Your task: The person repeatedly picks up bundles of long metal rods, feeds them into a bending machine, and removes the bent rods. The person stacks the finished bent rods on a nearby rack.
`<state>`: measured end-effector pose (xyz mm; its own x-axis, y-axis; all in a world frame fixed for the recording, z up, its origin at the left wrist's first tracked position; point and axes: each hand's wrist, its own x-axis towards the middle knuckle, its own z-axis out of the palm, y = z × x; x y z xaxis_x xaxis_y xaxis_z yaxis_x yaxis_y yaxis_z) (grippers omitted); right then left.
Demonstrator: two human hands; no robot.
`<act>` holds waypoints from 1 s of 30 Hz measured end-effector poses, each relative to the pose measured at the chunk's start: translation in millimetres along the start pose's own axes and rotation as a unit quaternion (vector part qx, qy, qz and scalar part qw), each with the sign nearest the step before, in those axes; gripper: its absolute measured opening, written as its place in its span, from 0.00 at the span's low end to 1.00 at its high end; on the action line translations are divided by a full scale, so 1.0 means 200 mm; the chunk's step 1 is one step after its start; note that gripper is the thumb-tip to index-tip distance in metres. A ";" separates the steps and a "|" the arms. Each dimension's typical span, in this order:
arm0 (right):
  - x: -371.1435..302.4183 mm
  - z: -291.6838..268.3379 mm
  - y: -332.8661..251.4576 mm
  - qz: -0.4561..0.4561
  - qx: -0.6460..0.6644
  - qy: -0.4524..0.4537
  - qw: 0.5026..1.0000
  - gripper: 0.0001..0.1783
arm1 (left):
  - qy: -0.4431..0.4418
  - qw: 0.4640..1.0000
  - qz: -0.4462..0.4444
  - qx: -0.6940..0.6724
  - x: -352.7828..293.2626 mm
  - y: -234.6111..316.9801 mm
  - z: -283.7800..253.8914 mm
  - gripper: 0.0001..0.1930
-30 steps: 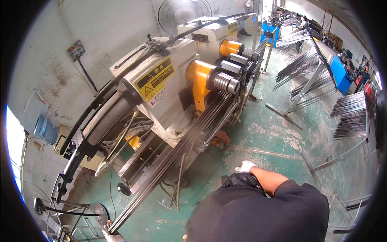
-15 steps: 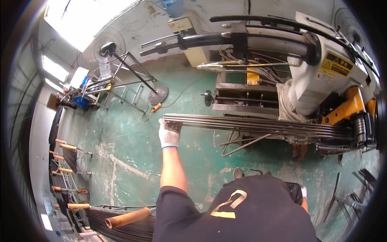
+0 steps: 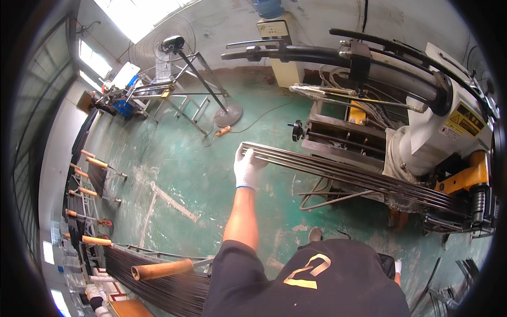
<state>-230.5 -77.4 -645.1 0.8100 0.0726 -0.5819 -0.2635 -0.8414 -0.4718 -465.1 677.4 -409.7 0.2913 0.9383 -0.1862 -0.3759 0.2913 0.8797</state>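
My left hand (image 3: 250,170), in a white glove with a blue cuff, is closed round the near end of several long dark metal rods (image 3: 327,171). The rods lie side by side and run to the right. Their far ends reach the orange bracket (image 3: 465,177) and coil spring (image 3: 479,205) of a big white machine (image 3: 422,134). Only a bit of my right hand (image 3: 398,266), also gloved in white, shows beside my dark shirt at lower right; its fingers cannot be made out.
A rack of thin dark rods (image 3: 158,277) with a wooden roller (image 3: 162,269) stands at lower left. Beyond are a round-based stand (image 3: 228,114), a metal frame (image 3: 179,90) and an orange power strip (image 3: 223,130) with its cord on the green floor. More rods (image 3: 467,269) rest at lower right.
The view has shifted, so the surroundings sit further right and lower. My left hand still grips the rods, which now slant more steeply down to the right.
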 end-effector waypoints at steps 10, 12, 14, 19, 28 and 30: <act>-0.03 0.02 -0.27 -0.030 -0.015 -0.002 0.999 0.20 | 0.058 0.994 -0.039 -0.089 0.10 0.04 0.00 0.20; -0.03 0.02 -0.25 -0.049 0.015 -0.002 0.999 0.20 | 0.094 0.993 -0.016 -0.074 0.10 0.01 0.05 0.20; -0.04 0.02 -0.21 -0.056 0.054 -0.004 0.997 0.21 | 0.079 0.994 -0.012 -0.069 0.11 0.01 0.05 0.20; -0.05 0.01 -0.17 -0.037 0.034 0.000 0.999 0.21 | 0.041 0.999 -0.005 -0.025 0.09 0.02 0.05 0.19; -0.01 -0.01 -0.24 -0.041 0.006 -0.003 0.999 0.22 | 0.015 0.999 -0.036 0.003 0.04 0.10 0.04 0.20; 0.00 -0.02 -0.29 -0.045 0.002 -0.006 0.999 0.22 | 0.009 0.996 -0.053 -0.065 0.07 0.08 0.02 0.21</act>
<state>-214.3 -30.6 -615.2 0.8247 0.1548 -0.5440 -0.1914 -0.8288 -0.5258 -464.5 693.8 -395.9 0.3199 0.9039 -0.2840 -0.4547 0.4094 0.7910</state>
